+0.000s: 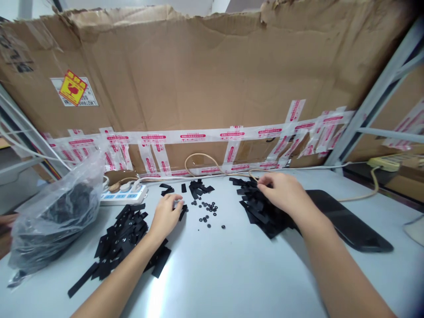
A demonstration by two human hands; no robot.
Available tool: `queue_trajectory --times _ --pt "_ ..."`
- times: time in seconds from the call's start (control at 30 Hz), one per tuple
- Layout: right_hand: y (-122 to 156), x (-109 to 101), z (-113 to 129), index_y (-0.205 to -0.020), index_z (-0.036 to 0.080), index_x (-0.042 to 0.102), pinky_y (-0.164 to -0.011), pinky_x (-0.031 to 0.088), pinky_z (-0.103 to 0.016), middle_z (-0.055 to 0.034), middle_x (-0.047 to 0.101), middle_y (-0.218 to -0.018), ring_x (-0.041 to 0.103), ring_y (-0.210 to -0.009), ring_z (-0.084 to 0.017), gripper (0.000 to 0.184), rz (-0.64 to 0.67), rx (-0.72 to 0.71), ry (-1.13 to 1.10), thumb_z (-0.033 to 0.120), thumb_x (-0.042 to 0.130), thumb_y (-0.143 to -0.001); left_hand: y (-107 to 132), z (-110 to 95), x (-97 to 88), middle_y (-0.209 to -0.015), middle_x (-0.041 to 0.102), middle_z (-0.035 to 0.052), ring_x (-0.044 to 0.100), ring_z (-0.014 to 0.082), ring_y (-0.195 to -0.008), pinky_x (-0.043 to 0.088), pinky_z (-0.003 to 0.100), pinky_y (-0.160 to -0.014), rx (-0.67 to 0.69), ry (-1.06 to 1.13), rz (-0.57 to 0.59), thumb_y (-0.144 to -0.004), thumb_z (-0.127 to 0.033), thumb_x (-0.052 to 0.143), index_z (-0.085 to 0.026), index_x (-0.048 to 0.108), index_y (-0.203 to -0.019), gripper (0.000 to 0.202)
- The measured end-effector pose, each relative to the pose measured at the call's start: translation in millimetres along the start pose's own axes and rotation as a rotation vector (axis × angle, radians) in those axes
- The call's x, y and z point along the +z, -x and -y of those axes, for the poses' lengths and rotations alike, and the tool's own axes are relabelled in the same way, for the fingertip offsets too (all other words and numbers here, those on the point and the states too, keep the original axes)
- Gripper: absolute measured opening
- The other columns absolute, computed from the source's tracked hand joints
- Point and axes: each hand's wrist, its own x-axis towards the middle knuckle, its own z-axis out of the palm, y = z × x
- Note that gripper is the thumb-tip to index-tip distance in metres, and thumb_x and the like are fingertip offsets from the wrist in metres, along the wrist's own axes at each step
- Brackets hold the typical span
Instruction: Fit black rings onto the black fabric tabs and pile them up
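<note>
Two piles of black strips (pixel 122 238) are lying near the hands, with small rings (pixel 205 212) scattering between them; the right hand (pixel 281 192) is curling on one pile, the left hand (pixel 164 216) is closing its fingers, pinch unclear.

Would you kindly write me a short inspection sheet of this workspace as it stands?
Surface: pale grey table top, flat, with a glare patch near the front edge.
Job's things: matte black rectangular strips in two loose heaps and a small cluster; small black rings scattered between them.
Clutter: clear plastic bag of black pieces; flat black rounded slab at right.
Grippers: nothing seen; bare left hand beside the rings, bare right hand on the right heap.
Cables: beige cord looping behind the strips; white power strip at back left.
Surroundings: brown cardboard sheet with red-printed white tape, grey metal shelf upright.
</note>
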Motion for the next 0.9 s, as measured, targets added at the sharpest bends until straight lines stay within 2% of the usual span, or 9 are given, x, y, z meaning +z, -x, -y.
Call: queue_trajectory --times 0.1,0.17,0.3,0.47,0.73,0.9 --pt "9.1 7.8 28.5 -0.071 0.018 0.064 -0.071 0.039 -0.032 -0.0077 0.065 -0.078 0.057 -0.079 -0.021 0.017 0.032 -0.211 -0.08 0.018 0.047 -0.075 0.2 1.9 2.4 -0.106 0.06 0.008 0.052 0.0216 -0.102 0.039 0.036 -0.091 0.034 0.015 0.083 -0.067 -0.002 0.036 -0.017 0.061 -0.102 0.046" --pt "19.2 16.5 50.3 -0.076 0.017 0.065 -0.078 0.038 -0.031 -0.0079 0.065 -0.083 0.055 -0.085 -0.02 0.019 0.13 -0.369 -0.16 0.016 0.046 -0.077 -0.3 2.0 2.4 -0.108 0.059 0.0072 0.052 0.0201 -0.102 0.039 0.034 -0.091 0.066 0.026 0.131 -0.063 0.001 0.036 -0.018 0.06 -0.107 0.053" --pt "40.0 41.4 81.2 -0.085 0.016 0.065 -0.08 0.038 -0.028 -0.0077 0.063 -0.09 0.053 -0.09 -0.018 0.022 0.324 -0.545 -0.258 0.01 0.046 -0.077 -0.9 1.2 2.0 -0.097 0.062 0.0054 0.054 0.0203 -0.096 0.039 0.036 -0.09 0.152 -0.001 0.182 -0.067 -0.003 0.039 -0.021 0.066 -0.092 0.04" --pt "47.6 61.6 89.7 -0.083 0.016 0.065 -0.078 0.037 -0.029 -0.0081 0.063 -0.086 0.051 -0.087 -0.019 0.022 0.366 -0.596 -0.214 0.008 0.046 -0.077 1.0 -0.8 0.9 -0.085 0.064 0.0053 0.055 0.0217 -0.087 0.041 0.035 -0.083 0.164 0.018 0.147 -0.072 -0.013 0.045 -0.021 0.066 -0.077 0.023" --pt "42.3 62.7 81.7 -0.075 0.016 0.065 -0.074 0.037 -0.029 -0.0075 0.062 -0.08 0.051 -0.084 -0.019 0.019 0.391 -0.524 -0.244 0.006 0.049 -0.073 3.2 -14.2 -5.4 -0.07 0.064 0.0021 0.056 0.0196 -0.069 0.04 0.031 -0.069 -0.046 0.281 0.089 -0.072 -0.027 0.049 -0.019 0.061 -0.073 0.014" --pt "43.1 64.2 81.6 -0.072 0.017 0.061 -0.074 0.037 -0.028 -0.0067 0.06 -0.079 0.05 -0.085 -0.019 0.016 0.416 -0.488 -0.263 0.006 0.05 -0.073 2.4 -14.3 0.2 -0.065 0.061 0.0014 0.055 0.0172 -0.065 0.039 0.028 -0.065 -0.082 0.475 0.128 -0.071 -0.032 0.052 -0.018 0.058 -0.068 0.016"
